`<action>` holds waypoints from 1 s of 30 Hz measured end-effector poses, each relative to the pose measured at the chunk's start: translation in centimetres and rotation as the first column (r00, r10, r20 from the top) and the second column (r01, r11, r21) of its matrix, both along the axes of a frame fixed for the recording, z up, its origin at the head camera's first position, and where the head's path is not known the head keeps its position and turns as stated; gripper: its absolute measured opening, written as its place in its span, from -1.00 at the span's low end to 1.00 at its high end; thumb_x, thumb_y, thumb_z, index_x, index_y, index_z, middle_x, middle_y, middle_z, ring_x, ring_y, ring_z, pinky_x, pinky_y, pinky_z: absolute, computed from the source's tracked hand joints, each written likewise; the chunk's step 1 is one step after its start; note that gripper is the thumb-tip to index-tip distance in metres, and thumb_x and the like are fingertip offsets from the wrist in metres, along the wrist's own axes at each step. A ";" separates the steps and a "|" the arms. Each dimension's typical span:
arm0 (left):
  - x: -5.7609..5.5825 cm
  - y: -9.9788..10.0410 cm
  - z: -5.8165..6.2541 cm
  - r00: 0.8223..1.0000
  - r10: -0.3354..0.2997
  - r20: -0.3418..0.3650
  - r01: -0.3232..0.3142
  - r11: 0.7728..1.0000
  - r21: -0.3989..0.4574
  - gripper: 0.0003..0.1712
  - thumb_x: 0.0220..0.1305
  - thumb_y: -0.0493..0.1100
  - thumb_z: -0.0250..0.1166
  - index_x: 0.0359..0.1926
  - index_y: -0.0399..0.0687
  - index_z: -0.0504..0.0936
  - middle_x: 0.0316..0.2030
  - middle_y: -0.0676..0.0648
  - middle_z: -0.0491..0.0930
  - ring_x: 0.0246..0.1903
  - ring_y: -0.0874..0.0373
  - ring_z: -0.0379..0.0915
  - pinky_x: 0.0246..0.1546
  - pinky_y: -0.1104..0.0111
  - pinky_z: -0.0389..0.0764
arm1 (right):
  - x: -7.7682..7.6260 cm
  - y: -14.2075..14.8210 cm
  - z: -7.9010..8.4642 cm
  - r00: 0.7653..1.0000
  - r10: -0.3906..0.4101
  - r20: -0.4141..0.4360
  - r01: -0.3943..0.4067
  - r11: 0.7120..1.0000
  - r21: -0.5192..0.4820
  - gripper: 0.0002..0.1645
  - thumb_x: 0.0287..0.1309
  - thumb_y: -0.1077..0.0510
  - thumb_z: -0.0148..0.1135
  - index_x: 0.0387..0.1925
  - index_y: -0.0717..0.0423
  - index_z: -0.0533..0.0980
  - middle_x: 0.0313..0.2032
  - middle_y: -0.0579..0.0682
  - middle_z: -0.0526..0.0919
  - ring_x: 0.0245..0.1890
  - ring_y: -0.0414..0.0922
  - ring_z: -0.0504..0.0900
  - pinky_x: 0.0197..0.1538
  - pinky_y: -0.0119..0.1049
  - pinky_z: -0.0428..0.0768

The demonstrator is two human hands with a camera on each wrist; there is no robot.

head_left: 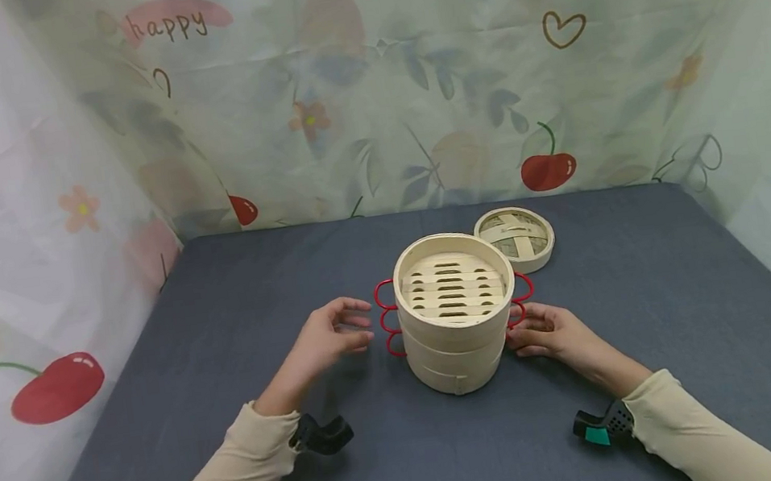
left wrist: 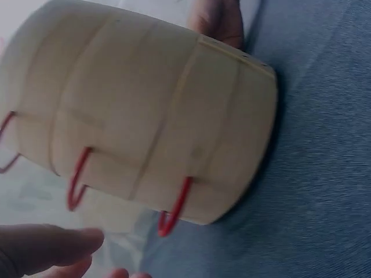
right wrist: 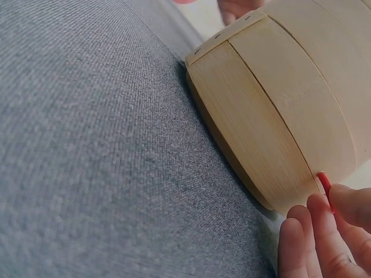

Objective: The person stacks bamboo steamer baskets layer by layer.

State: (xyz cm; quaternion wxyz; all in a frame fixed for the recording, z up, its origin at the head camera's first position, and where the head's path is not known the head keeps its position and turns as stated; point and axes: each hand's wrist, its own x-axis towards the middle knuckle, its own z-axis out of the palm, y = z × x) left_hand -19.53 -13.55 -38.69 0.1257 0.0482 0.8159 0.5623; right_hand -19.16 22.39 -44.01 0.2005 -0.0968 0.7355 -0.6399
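A stack of bamboo steamer baskets (head_left: 455, 353) stands upright on the table, with red loop handles down both sides and a slatted floor (head_left: 452, 288) showing in the uncovered top. My right hand (head_left: 547, 331) is at the lower right side, pinching a red handle (right wrist: 324, 183) between thumb and fingers in the right wrist view. To the left of the stack, my left hand (head_left: 332, 333) holds nothing; its loosely bent fingers point towards the left handles, apart from them. In the left wrist view its thumb (left wrist: 52, 246) is beside the red handles (left wrist: 184, 197).
Behind the stack at the right lies the woven bamboo lid (head_left: 515, 233), its edge close to the top basket in the head view. A dark grey cloth (head_left: 271, 263) covers the table. Printed curtains (head_left: 383, 111) hang at the back and both sides.
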 end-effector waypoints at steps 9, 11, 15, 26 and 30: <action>-0.3 0.7 -2.3 0.985 -0.148 0.094 0.142 0.988 0.060 -0.28 0.03 -0.41 0.43 0.24 -0.30 0.38 -0.05 -0.31 0.56 -0.26 0.10 0.67 -0.14 0.24 0.65 | -0.1 0.0 -0.1 1.000 0.002 0.000 -0.002 1.000 -0.004 -0.32 0.28 0.19 0.22 0.29 0.43 0.20 -0.15 -0.09 0.69 -0.15 -0.20 0.67 -0.07 -0.29 0.65; -0.2 1.0 -2.5 0.980 -0.168 0.105 0.160 0.984 0.082 -0.28 0.01 -0.43 0.44 0.23 -0.31 0.38 -0.07 -0.32 0.56 -0.26 0.10 0.68 -0.14 0.24 0.65 | -0.1 0.0 -0.1 1.000 0.003 -0.001 -0.003 1.000 -0.004 -0.32 0.29 0.19 0.22 0.30 0.43 0.19 -0.16 -0.10 0.69 -0.15 -0.21 0.67 -0.07 -0.29 0.65; -0.1 1.5 -3.0 0.974 -0.210 0.089 0.200 0.973 0.113 -0.30 -0.03 -0.46 0.45 0.19 -0.33 0.41 -0.15 -0.31 0.58 -0.28 0.10 0.68 -0.17 0.25 0.67 | -0.1 0.0 -0.1 1.000 0.001 0.002 -0.001 1.000 -0.003 -0.31 0.28 0.18 0.22 0.30 0.42 0.19 -0.16 -0.10 0.69 -0.15 -0.21 0.67 -0.07 -0.29 0.65; 0.2 2.7 -3.8 0.978 -0.173 0.119 0.156 0.978 0.139 -0.28 -0.11 -0.50 0.48 0.14 -0.30 0.42 -0.23 -0.23 0.61 -0.35 0.08 0.68 -0.25 0.26 0.68 | -0.3 0.0 -0.1 1.000 -0.002 0.008 0.002 1.000 0.011 -0.30 0.28 0.18 0.22 0.32 0.42 0.20 -0.11 -0.03 0.67 -0.14 -0.21 0.67 -0.07 -0.28 0.65; 0.1 2.9 -3.9 0.981 -0.161 0.104 0.147 0.980 0.133 -0.31 -0.12 -0.48 0.50 0.09 -0.28 0.44 -0.28 -0.19 0.61 -0.41 0.13 0.65 -0.30 0.31 0.66 | -0.2 0.1 0.0 1.000 -0.002 0.007 0.002 1.000 0.011 -0.31 0.28 0.19 0.22 0.30 0.43 0.20 -0.11 -0.03 0.67 -0.15 -0.21 0.67 -0.07 -0.28 0.65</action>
